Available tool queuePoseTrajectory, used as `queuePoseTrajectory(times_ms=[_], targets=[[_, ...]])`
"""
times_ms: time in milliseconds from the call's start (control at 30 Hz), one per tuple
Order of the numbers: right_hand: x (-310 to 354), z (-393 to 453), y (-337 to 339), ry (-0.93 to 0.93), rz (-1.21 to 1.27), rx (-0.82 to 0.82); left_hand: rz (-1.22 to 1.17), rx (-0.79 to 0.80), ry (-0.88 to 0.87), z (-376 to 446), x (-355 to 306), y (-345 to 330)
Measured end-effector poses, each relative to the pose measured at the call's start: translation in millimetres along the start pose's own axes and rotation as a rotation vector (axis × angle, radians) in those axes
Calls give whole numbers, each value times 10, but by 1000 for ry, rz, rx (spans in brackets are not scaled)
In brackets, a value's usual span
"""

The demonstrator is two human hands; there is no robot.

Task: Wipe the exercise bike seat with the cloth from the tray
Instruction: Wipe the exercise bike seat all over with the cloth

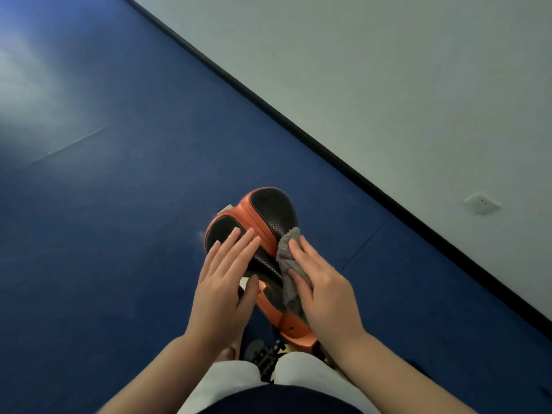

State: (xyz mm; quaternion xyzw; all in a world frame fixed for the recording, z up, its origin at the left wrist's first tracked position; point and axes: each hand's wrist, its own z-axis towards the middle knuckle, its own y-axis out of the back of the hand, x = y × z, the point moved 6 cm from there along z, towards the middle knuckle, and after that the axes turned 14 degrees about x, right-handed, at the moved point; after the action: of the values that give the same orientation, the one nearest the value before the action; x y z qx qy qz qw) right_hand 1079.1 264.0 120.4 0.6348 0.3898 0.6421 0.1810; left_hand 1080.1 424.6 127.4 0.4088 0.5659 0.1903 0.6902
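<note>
Two hands work the orange-and-black bike seat (263, 222), which sits at six o'clock, low in my view over the blue floor (119, 204). My left hand (227, 282) lies flat, fingers straight, grip released, on the seat's nine o'clock half. My right hand (322, 288) presses the grey cloth (288, 264) against the seat's three o'clock edge, thumb pinching it.

view: one head camera, we look steeply down and forward | range: close, our hands on the seat (263, 234) at 6 o'clock | tilt: wall (403, 85) skirting runs 11 to 4 o'clock | overlap: none
</note>
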Motion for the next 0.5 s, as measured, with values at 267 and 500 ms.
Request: queuePoseTrajectory(times_ms=[267, 500], targets=[[150, 188, -23, -15, -11, -17, 13, 30, 80, 490, 329, 249], [242, 632, 24, -61, 101, -5, 46, 28, 83, 568, 366, 199]])
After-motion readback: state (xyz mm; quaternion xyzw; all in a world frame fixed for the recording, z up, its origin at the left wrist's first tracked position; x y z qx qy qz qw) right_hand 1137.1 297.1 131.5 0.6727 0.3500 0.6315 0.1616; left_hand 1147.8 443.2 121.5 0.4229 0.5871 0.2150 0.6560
